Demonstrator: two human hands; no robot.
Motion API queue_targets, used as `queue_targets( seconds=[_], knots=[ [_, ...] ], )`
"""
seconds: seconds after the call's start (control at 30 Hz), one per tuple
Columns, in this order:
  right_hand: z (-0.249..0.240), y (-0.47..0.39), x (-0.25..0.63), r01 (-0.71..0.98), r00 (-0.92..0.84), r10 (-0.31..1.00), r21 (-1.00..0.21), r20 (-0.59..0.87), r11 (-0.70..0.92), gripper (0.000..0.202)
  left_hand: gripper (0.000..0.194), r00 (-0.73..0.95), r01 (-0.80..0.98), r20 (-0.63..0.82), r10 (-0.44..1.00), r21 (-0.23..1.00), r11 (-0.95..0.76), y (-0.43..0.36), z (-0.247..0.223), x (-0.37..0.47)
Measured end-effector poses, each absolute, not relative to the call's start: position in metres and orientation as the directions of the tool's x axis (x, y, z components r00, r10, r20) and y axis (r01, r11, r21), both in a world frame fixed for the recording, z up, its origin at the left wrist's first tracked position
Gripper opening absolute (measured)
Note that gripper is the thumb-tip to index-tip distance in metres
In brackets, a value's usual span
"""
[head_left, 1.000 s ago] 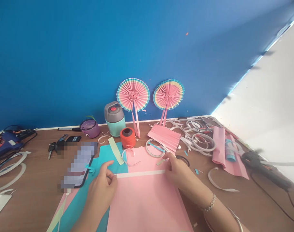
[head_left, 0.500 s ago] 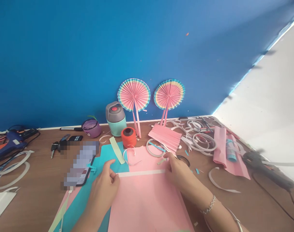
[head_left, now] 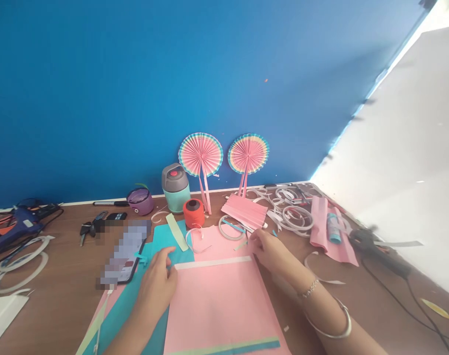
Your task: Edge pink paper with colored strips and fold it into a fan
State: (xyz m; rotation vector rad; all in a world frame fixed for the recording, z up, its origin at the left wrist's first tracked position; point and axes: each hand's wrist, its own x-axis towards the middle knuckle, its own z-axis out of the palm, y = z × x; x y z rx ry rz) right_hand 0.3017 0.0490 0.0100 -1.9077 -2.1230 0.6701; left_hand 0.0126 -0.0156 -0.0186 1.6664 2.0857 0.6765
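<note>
White strip (head_left: pixel 214 263), long axis crosswise between the hands, on the pink sheet's (head_left: pixel 220 308) far edge. Left hand (head_left: pixel 158 278), nearer, has fingers loosely parted; right hand (head_left: pixel 271 252) (grip cannot be told) lies just beyond.

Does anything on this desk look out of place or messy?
Yes: the white strips lie in a loose tangle at the back right instead of a tidy pile. A tiny pale scrap sits stray on the brown tabletop, right of the large pink sheet. I see no clear spill.
</note>
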Motion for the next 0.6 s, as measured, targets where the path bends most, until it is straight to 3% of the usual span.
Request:
queue_targets(
  seconds=[0.13, 0.33, 0.43, 0.6],
  knots=[
    [0.017, 0.052, 0.303, 0.851, -0.12, 0.985, -0.523, -0.125, 0.037, 0.024, 0.032, -0.159, 0.785, -0.005, 0.987, 0.606, 0.129, -0.015, -0.018, 0.012],
    [0.015, 0.044, 0.293, 0.743, -0.39, 0.919, -0.611, -0.063, 0.273, 0.018, 0.024, -0.029, 0.816, -0.076, 0.997, 0.574, 0.068, -0.02, -0.006, 0.021],
    [0.01, 0.042, 0.292, 0.736, -0.423, 0.902, -0.614, -0.09, 0.285, 0.023, 0.017, -0.028, 0.832, -0.076, 0.997, 0.551, 0.065, -0.022, -0.001, 0.025],
    [0.008, 0.044, 0.293, 0.71, -0.488, 0.863, -0.634, -0.129, 0.307, 0.01, 0.003, -0.017, 0.807, 0.043, 0.999, 0.591, -0.012, -0.02, 0.0, 0.022]
  ],
)
